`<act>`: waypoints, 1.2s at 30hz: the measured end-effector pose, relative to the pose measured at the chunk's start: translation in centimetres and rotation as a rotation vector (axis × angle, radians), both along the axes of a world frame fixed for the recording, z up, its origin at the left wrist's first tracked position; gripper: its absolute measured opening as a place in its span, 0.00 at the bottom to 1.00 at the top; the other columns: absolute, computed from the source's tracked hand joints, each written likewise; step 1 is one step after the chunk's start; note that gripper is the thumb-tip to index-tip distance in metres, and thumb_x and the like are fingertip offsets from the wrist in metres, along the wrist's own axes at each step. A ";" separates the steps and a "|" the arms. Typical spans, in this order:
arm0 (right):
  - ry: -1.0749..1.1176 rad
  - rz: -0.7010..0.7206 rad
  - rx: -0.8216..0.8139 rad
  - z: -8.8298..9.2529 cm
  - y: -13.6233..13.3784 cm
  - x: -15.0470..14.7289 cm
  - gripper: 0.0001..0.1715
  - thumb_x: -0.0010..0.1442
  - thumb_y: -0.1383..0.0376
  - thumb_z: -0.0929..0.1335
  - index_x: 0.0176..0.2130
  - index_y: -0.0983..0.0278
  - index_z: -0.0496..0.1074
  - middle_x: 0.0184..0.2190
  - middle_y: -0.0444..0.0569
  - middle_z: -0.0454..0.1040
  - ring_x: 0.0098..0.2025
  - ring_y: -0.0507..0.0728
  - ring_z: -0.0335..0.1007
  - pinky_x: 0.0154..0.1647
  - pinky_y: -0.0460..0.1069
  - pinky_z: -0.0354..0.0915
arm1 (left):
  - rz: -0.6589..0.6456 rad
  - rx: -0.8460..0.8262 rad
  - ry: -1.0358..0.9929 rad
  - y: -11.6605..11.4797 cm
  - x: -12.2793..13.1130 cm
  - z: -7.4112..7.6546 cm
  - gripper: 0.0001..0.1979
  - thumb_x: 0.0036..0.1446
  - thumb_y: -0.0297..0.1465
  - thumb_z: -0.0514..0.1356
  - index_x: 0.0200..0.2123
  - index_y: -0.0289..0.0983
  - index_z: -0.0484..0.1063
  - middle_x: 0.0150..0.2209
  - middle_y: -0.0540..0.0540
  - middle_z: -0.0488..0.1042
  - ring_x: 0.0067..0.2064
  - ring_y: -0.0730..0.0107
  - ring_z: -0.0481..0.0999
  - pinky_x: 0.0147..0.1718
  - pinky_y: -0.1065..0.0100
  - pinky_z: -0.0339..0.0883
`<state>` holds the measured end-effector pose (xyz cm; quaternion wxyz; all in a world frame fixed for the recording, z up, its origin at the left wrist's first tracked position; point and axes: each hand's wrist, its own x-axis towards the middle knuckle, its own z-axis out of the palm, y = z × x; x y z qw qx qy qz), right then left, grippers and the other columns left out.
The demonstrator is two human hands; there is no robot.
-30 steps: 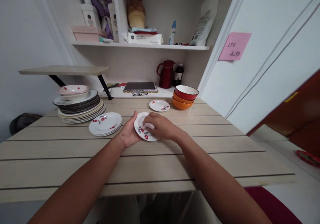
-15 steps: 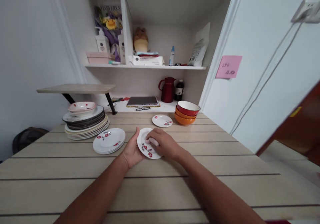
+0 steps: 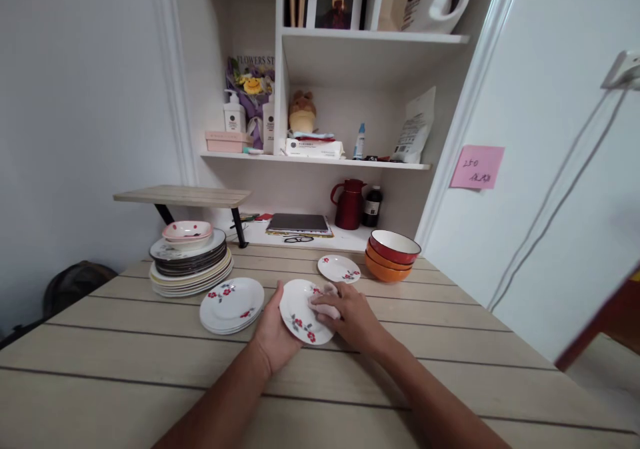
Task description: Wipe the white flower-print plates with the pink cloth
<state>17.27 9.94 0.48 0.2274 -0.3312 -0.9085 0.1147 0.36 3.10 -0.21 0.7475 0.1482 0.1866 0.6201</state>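
Observation:
A white plate (image 3: 300, 309) with red flowers is tilted up in my left hand (image 3: 276, 335), thumb along its left rim and fingers beneath. My right hand (image 3: 356, 317) presses a pale crumpled cloth (image 3: 327, 302) against the plate's right side; whether it is cloth or tissue is hard to tell. To the left lies a short stack of matching flowered plates (image 3: 233, 305). Beyond my right hand, another flowered plate (image 3: 339, 269) rests flat on the table.
Stacked bowls (image 3: 390, 262), red over orange, stand at the back right. A tall pile of plates (image 3: 193, 272) topped by a small spotted dish (image 3: 187, 231) is at the left, near a wooden riser (image 3: 183, 195). Behind are a laptop (image 3: 299, 223), glasses (image 3: 299, 239) and a red jug (image 3: 350, 205).
My right hand has slid the cloth from the plate's middle to its right side, its fingers now more extended. The whole view has shifted, showing more of the upper shelf.

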 end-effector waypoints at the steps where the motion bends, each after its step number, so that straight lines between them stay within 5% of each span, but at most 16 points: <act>1: -0.036 0.009 -0.020 0.0 -0.3 0.2 0.21 0.60 0.58 0.66 0.53 0.50 0.71 0.48 0.52 0.65 0.49 0.62 0.63 0.49 0.57 0.59 | 0.018 -0.003 0.000 0.1 -0.3 -0.1 0.28 0.60 0.45 0.52 0.55 0.30 0.67 0.46 0.34 0.77 0.48 0.50 0.75 0.50 0.51 0.63; 6: -0.140 0.088 -0.062 0.5 -3.2 0.4 0.34 0.56 0.71 0.64 0.60 0.51 0.62 0.51 0.55 0.64 0.46 0.61 0.65 0.47 0.55 0.60 | 0.128 -0.035 0.016 0.2 -1.5 -0.1 0.27 0.60 0.45 0.51 0.56 0.34 0.67 0.45 0.36 0.78 0.45 0.50 0.77 0.49 0.49 0.63; 13: -0.112 0.288 -0.009 2.1 -4.1 -1.8 0.38 0.51 0.75 0.64 0.59 0.52 0.62 0.50 0.51 0.70 0.49 0.61 0.66 0.48 0.52 0.60 | -0.079 -0.039 0.061 0.2 -0.5 -0.5 0.30 0.58 0.49 0.53 0.53 0.31 0.69 0.44 0.35 0.78 0.47 0.50 0.77 0.49 0.54 0.64; 15: -0.010 0.266 -0.023 2.5 -2.8 -3.0 0.34 0.52 0.73 0.66 0.58 0.57 0.61 0.50 0.52 0.71 0.49 0.60 0.66 0.47 0.51 0.60 | -0.090 -0.042 0.046 0.2 -0.1 -0.4 0.29 0.57 0.48 0.55 0.53 0.32 0.69 0.43 0.36 0.78 0.47 0.50 0.76 0.49 0.54 0.64; 20: 0.127 -0.045 0.015 3.0 0.3 -5.8 0.18 0.53 0.74 0.63 0.44 0.62 0.64 0.43 0.51 0.72 0.42 0.58 0.66 0.42 0.51 0.58 | -0.001 -0.008 -0.001 0.4 0.2 -0.4 0.24 0.58 0.44 0.56 0.54 0.37 0.69 0.44 0.39 0.79 0.47 0.53 0.77 0.49 0.56 0.64; 23: 0.094 -0.057 0.059 2.1 0.1 -6.5 0.14 0.53 0.74 0.63 0.39 0.60 0.67 0.45 0.50 0.70 0.45 0.58 0.64 0.46 0.52 0.57 | 0.026 -0.004 -0.025 0.5 -0.2 -0.6 0.25 0.58 0.46 0.55 0.53 0.38 0.70 0.44 0.40 0.79 0.46 0.53 0.77 0.47 0.56 0.65; 30: -0.050 0.107 0.031 0.5 -2.7 -4.4 0.25 0.63 0.58 0.62 0.60 0.52 0.61 0.65 0.50 0.54 0.65 0.63 0.48 0.60 0.61 0.48 | 0.081 -0.016 -0.077 0.6 -1.5 -0.4 0.24 0.59 0.47 0.53 0.50 0.38 0.72 0.39 0.41 0.79 0.36 0.60 0.78 0.35 0.63 0.67; 36: -0.004 -0.063 0.031 0.8 -2.8 -3.9 0.29 0.57 0.73 0.64 0.53 0.48 0.71 0.61 0.50 0.63 0.57 0.63 0.61 0.52 0.56 0.57 | 0.093 0.019 -0.004 0.2 -1.5 0.3 0.27 0.60 0.47 0.50 0.52 0.35 0.71 0.42 0.38 0.78 0.41 0.55 0.78 0.42 0.57 0.67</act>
